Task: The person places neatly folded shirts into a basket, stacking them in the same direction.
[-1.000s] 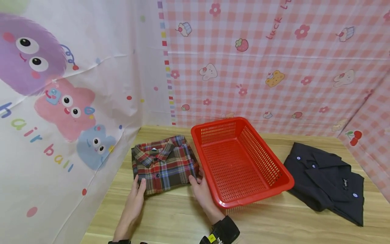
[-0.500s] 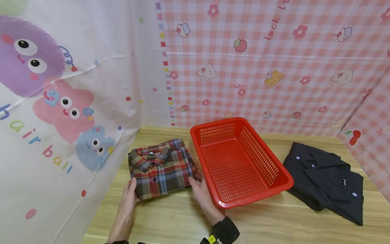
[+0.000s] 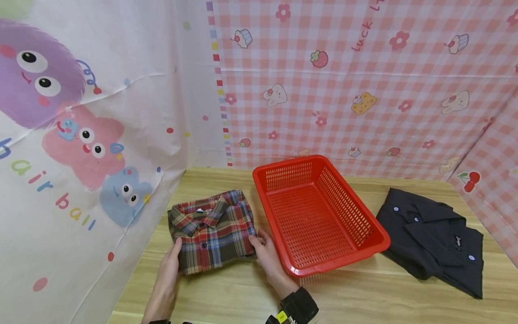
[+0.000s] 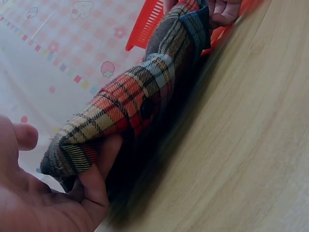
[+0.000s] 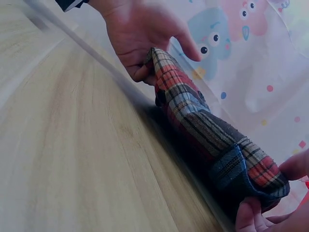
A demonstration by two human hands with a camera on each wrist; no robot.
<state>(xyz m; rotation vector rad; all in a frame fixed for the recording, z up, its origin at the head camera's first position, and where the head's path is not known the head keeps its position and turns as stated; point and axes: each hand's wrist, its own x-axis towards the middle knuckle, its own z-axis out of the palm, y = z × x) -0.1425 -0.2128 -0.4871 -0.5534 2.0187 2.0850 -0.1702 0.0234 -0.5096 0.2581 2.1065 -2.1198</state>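
Note:
A folded plaid shirt (image 3: 212,240) in red, black, blue and tan lies in front of me, collar on the far side. My left hand (image 3: 167,272) holds its left edge; in the left wrist view the fingers (image 4: 94,186) curl under the fold and the thumb stands apart from the cloth. At the opposite edge my right hand (image 3: 268,258) grips the shirt, thumb on top and fingers under the blue-lined fold in the right wrist view. The shirt's near edge rises above the tabletop, with dark shadow below it.
Just right of my right hand stands a red plastic basket (image 3: 340,262) with slotted walls and nothing in it. A folded black shirt (image 3: 435,243) lies farther right on the wooden table (image 3: 226,297). Patterned cloth walls (image 3: 340,126) enclose the back and sides.
The plaid shirt has come toward me and slightly left between both hands. My left hand has shifted left and down along its edge. The basket and black shirt stay put.

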